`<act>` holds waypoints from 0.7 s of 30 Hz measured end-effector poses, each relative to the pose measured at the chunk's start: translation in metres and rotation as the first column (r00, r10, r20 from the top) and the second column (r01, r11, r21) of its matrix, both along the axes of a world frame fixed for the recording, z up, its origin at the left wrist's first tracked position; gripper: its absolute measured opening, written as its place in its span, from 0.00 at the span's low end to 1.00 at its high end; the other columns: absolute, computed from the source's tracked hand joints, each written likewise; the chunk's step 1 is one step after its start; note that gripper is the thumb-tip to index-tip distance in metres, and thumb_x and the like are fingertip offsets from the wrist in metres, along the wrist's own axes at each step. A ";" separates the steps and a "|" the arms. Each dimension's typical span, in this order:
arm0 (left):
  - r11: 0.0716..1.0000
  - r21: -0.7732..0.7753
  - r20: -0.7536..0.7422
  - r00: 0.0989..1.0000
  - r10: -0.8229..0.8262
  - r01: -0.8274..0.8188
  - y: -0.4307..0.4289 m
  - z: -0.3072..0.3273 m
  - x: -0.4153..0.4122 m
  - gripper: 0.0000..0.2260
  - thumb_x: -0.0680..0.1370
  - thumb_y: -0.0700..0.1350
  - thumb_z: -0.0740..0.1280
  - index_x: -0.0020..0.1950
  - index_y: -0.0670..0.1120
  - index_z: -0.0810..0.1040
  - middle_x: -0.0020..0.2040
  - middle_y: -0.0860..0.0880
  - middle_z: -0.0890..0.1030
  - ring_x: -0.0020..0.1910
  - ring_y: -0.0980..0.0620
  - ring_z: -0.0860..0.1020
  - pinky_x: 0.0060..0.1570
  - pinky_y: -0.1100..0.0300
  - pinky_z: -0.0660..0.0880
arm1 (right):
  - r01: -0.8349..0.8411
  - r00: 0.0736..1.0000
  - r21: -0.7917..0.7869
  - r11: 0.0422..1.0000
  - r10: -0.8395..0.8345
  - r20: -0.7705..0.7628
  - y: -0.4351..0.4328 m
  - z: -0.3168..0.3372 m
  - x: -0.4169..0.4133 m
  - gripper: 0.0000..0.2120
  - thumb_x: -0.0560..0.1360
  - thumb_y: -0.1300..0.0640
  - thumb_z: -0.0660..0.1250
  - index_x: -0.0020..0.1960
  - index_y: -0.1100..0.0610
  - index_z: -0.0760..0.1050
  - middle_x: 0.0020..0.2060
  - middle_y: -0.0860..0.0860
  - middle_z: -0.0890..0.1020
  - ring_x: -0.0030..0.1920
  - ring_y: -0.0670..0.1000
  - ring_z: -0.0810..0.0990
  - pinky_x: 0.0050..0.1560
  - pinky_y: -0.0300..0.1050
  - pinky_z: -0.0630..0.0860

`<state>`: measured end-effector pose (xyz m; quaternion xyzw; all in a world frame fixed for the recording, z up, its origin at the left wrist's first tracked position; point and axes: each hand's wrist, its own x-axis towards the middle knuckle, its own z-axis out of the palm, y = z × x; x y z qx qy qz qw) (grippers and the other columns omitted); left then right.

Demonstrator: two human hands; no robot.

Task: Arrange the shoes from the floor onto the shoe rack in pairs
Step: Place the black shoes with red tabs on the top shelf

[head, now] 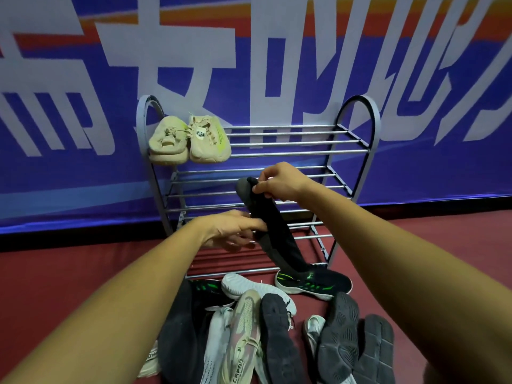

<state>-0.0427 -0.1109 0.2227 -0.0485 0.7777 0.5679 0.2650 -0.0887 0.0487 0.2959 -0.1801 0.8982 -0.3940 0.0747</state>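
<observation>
A grey metal shoe rack with several barred shelves stands against the wall. A beige pair of shoes sits at the left end of its top shelf. My right hand grips the upper end of a long black shoe, which hangs slanting in front of the middle shelves. My left hand touches the shoe's lower side with fingers stretched out. On the floor in front lies a pile of shoes: black with green stripes, white, beige, and dark ones sole-up.
A blue banner with large white characters covers the wall behind the rack. The floor is dark red. A black sneaker with green stripes lies beside the rack's front right leg.
</observation>
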 end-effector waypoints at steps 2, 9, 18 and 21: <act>1.000 0.012 -0.029 1.000 0.008 -0.007 0.009 0.000 0.001 0.17 0.70 0.53 0.76 0.49 0.45 0.75 0.30 0.51 0.71 0.26 0.56 0.70 0.29 0.62 0.60 | 0.005 1.000 -0.003 1.000 -0.005 -0.019 0.000 0.001 0.001 0.10 0.75 0.57 0.72 0.37 0.56 0.76 0.28 0.48 0.77 0.28 0.43 0.72 0.30 0.34 0.67; 0.978 0.103 -0.110 0.975 0.194 -0.183 0.017 0.011 0.004 0.06 0.76 0.43 0.69 0.52 0.46 0.76 0.29 0.52 0.69 0.26 0.56 0.62 0.29 0.61 0.63 | 0.025 0.994 -0.045 0.999 -0.030 -0.103 0.000 0.009 0.004 0.06 0.75 0.53 0.72 0.43 0.56 0.79 0.28 0.47 0.78 0.29 0.43 0.73 0.33 0.36 0.67; 0.959 0.271 0.001 0.996 0.086 -0.083 -0.008 0.026 0.004 0.09 0.70 0.40 0.72 0.46 0.47 0.76 0.33 0.49 0.66 0.30 0.54 0.60 0.31 0.60 0.63 | 0.128 0.981 -0.139 0.982 -0.146 -0.124 0.013 0.018 -0.008 0.06 0.72 0.56 0.72 0.42 0.60 0.82 0.34 0.52 0.83 0.32 0.46 0.77 0.36 0.40 0.73; 0.945 0.327 0.017 1.000 -0.021 0.014 -0.020 0.029 0.004 0.19 0.63 0.42 0.79 0.52 0.50 0.82 0.50 0.46 0.70 0.41 0.52 0.64 0.41 0.59 0.61 | 0.189 0.975 -0.089 0.978 -0.198 -0.105 0.019 0.015 -0.014 0.09 0.71 0.56 0.72 0.44 0.63 0.82 0.34 0.54 0.81 0.34 0.50 0.76 0.37 0.44 0.73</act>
